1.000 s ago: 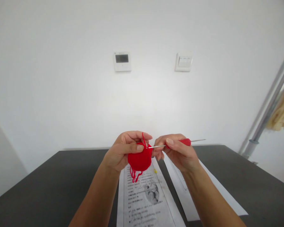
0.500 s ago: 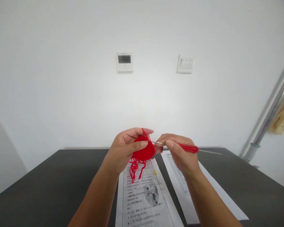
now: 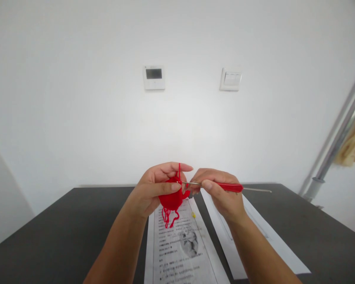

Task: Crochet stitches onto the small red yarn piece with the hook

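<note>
My left hand (image 3: 154, 185) pinches a small piece of red crochet work (image 3: 170, 199) between thumb and fingers, a strand of red yarn (image 3: 179, 169) running up over its index finger. Loose red yarn tails (image 3: 167, 217) dangle beneath the piece. My right hand (image 3: 220, 191) grips a crochet hook (image 3: 229, 187) by its red handle, with a metal shaft at both ends. The hook's left tip meets the upper edge of the crochet work beside my left thumb; exactly how it sits in the stitches is too small to tell.
On the dark table (image 3: 62, 232) lie two printed sheets: one with a picture (image 3: 189, 241) below my hands, another paper (image 3: 236, 260) under my right forearm. A small yellow item (image 3: 194, 215) rests on the first. Behind is a white wall; a metal pole (image 3: 334, 150) stands right.
The crochet work has turned and shifted slightly left and down in my left hand. My right hand and the hook have moved a little left, and the upper yarn strand stands straighter.
</note>
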A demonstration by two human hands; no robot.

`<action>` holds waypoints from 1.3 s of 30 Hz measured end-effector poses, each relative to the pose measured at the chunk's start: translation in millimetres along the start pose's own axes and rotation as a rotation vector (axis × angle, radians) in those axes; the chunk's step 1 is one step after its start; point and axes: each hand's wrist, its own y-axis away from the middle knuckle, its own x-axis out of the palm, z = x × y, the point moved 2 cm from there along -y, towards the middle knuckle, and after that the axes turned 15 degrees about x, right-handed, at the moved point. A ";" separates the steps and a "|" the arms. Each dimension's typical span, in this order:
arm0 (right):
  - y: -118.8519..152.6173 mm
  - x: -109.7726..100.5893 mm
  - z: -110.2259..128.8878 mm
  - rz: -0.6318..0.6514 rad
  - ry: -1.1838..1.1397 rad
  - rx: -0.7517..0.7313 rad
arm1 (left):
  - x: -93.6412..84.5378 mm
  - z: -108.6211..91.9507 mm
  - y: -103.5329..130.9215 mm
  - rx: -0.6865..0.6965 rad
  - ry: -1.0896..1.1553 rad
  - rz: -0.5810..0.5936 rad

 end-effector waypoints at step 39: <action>0.8 -28.6 18.9 0.243 0.106 -0.093 | 13.7 20.8 -4.5 -0.103 0.234 0.144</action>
